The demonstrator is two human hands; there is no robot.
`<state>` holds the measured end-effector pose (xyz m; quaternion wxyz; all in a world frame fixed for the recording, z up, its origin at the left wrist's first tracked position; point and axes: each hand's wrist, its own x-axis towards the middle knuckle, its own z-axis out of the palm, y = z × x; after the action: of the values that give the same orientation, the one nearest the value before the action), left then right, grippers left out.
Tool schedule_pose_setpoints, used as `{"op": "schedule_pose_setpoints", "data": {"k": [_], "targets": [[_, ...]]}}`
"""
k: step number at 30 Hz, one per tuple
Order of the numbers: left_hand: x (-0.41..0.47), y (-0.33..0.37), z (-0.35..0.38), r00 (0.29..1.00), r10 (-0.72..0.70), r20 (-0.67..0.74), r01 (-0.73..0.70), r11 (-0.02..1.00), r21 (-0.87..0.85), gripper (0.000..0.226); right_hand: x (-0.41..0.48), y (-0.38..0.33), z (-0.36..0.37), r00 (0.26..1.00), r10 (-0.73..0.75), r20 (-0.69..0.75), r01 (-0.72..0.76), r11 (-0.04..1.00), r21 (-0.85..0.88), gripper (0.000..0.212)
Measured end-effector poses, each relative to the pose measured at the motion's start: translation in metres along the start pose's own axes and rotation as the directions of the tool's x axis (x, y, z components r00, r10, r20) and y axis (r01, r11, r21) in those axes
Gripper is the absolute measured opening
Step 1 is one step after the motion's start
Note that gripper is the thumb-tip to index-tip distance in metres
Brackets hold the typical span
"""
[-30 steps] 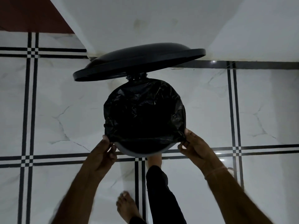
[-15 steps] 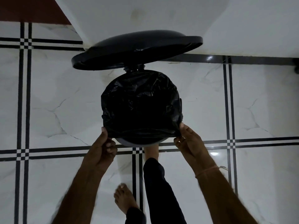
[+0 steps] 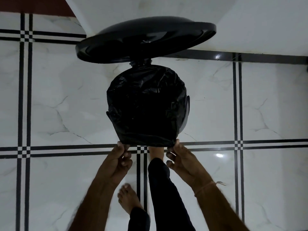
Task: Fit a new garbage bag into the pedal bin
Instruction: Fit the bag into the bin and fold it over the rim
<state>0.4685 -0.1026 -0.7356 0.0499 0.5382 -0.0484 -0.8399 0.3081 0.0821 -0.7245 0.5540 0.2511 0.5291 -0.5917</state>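
Note:
The pedal bin point(image 3: 186, 114) stands on the floor below me, its black round lid point(image 3: 145, 40) raised and tilted back. A black garbage bag point(image 3: 146, 104) drapes over the bin's mouth and hides nearly all of the rim; only a grey sliver of the bin shows at the right. My left hand point(image 3: 119, 157) pinches the bag's near left corner. My right hand point(image 3: 179, 157) pinches the near right corner. The bag's near edge is stretched straight between the two hands. One foot point(image 3: 155, 153) reaches under the bin's near side, where the pedal is hidden.
White marble floor tiles with black double lines point(image 3: 25, 114) surround the bin. A white wall point(image 3: 250, 22) rises just behind the lid. My other bare foot point(image 3: 128, 199) stands on the floor near the bottom centre.
Both hands have slid inward along the bag's near edge and pulled it toward me, so the bag now covers the front of the rim that showed before.

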Motion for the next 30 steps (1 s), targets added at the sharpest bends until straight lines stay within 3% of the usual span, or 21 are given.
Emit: {"op": "schedule_pose_setpoints", "data": {"k": [3, 6, 8, 10, 11, 13, 17, 21, 25, 27, 30], "targets": [[0.007, -0.01, 0.002, 1.0, 0.016, -0.018, -0.017, 0.998, -0.059, 0.023, 0.014, 0.014, -0.007, 1.0, -0.006, 0.005, 0.006, 0.997, 0.071, 0.043], [0.003, -0.014, 0.015, 0.996, 0.084, -0.031, -0.087, 0.989, -0.121, 0.038, 0.021, 0.021, -0.008, 0.999, -0.037, 0.025, 0.034, 0.994, 0.107, 0.034], [-0.003, -0.017, 0.026, 0.975, 0.174, -0.135, -0.174, 0.985, 0.01, 0.028, 0.018, 0.026, -0.003, 0.998, -0.041, 0.049, 0.034, 0.99, 0.134, 0.028], [-0.011, -0.026, 0.036, 0.896, 0.309, -0.319, -0.239, 0.941, 0.24, 0.01, 0.012, 0.032, 0.003, 0.996, -0.039, 0.076, 0.026, 0.985, 0.172, 0.033], [-0.014, -0.033, 0.04, 0.852, 0.366, -0.373, -0.243, 0.909, 0.338, 0.013, 0.008, 0.034, 0.006, 0.996, -0.038, 0.078, 0.023, 0.981, 0.192, 0.036], [-0.024, -0.046, 0.051, 0.84, 0.402, -0.363, -0.235, 0.874, 0.426, 0.02, 0.001, 0.037, 0.013, 0.995, -0.038, 0.091, 0.018, 0.978, 0.209, 0.038], [-0.029, -0.055, 0.072, 0.857, 0.356, -0.372, -0.187, 0.889, 0.419, 0.025, 0.0, 0.042, 0.016, 0.994, -0.011, 0.112, -0.012, 0.98, 0.198, 0.034], [-0.018, -0.059, 0.084, 0.896, 0.249, -0.369, -0.129, 0.939, 0.32, 0.028, 0.002, 0.044, 0.015, 0.993, 0.019, 0.12, -0.04, 0.984, 0.173, 0.058], [-0.018, -0.061, 0.087, 0.929, 0.119, -0.35, -0.045, 0.976, 0.212, 0.007, 0.001, 0.045, 0.017, 0.992, 0.039, 0.122, -0.061, 0.981, 0.182, 0.072], [-0.021, -0.06, 0.087, 0.941, 0.085, -0.326, -0.019, 0.979, 0.201, 0.011, 0.001, 0.045, 0.017, 0.993, 0.053, 0.101, -0.071, 0.981, 0.18, 0.085], [-0.025, -0.062, 0.079, 0.959, 0.07, -0.274, -0.023, 0.985, 0.171, 0.016, -0.002, 0.043, 0.02, 0.993, 0.04, 0.112, -0.057, 0.986, 0.156, 0.071]]}}
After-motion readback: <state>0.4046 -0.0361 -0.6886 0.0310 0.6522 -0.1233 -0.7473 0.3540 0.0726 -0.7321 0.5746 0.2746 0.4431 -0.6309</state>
